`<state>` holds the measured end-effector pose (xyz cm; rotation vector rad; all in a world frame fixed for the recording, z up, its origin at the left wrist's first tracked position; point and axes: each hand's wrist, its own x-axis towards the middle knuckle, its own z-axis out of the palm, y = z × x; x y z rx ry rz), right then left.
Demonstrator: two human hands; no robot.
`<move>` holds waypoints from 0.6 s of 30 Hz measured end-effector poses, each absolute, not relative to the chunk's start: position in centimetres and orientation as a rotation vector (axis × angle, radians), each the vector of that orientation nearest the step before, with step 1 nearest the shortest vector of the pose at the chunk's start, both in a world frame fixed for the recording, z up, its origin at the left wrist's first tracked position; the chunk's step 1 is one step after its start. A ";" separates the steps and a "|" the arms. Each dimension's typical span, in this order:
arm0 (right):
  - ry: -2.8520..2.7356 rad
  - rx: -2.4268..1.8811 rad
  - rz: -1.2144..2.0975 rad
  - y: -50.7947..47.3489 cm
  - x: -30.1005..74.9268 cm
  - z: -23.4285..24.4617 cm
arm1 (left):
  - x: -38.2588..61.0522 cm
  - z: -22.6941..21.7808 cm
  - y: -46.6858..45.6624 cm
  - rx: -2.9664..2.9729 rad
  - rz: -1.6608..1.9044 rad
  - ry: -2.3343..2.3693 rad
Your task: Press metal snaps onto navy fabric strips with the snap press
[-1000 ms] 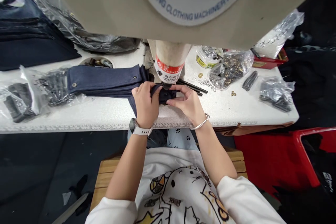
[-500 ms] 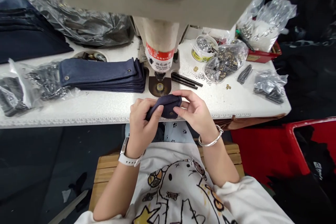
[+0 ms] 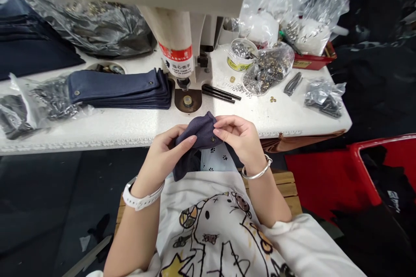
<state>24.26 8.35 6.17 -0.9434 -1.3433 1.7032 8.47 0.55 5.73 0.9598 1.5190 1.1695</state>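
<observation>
Between my hands, at the table's front edge, is a dark navy fabric strip (image 3: 202, 133) with a small metal snap (image 3: 212, 139) near its right end. My left hand (image 3: 167, 149) grips the strip's left part, thumb on top; some of the cloth hangs below toward my lap. The fingertips of my right hand (image 3: 238, 136) pinch its right end beside the snap. Just beyond stands a snap press (image 3: 178, 58) with a round brass-coloured die (image 3: 187, 101) under its head. Left of it lies a stack of similar navy strips (image 3: 113, 88) with snaps at their ends.
Black threaded rods (image 3: 221, 94) lie right of the die. Behind are a tub of metal parts (image 3: 241, 62), a bag of snap parts (image 3: 268, 73) and a red box (image 3: 313, 61). Plastic bags (image 3: 48, 99) sit at left; a red bin (image 3: 360, 173) stands lower right.
My hands have drawn the fabric strip a little toward me. It was folded up in my fingers; now it is more opened out and part hangs down. The view has shifted right.
</observation>
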 end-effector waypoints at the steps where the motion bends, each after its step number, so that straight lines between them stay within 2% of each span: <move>1: -1.347 -0.942 1.697 8.3 24.4 6.1 | 8.5 5.8 0.5 0.975 1.177 1.517; 6: -1.369 -0.913 1.664 8.2 25.6 6.0 | 7.6 5.8 0.2 1.063 1.037 1.451; 13: -1.334 -0.872 1.684 8.4 27.1 5.9 | 4.8 5.4 -0.9 1.271 0.666 1.563; 18: -1.390 -0.787 1.698 8.7 27.7 5.4 | 3.7 5.5 -1.3 1.204 0.757 1.690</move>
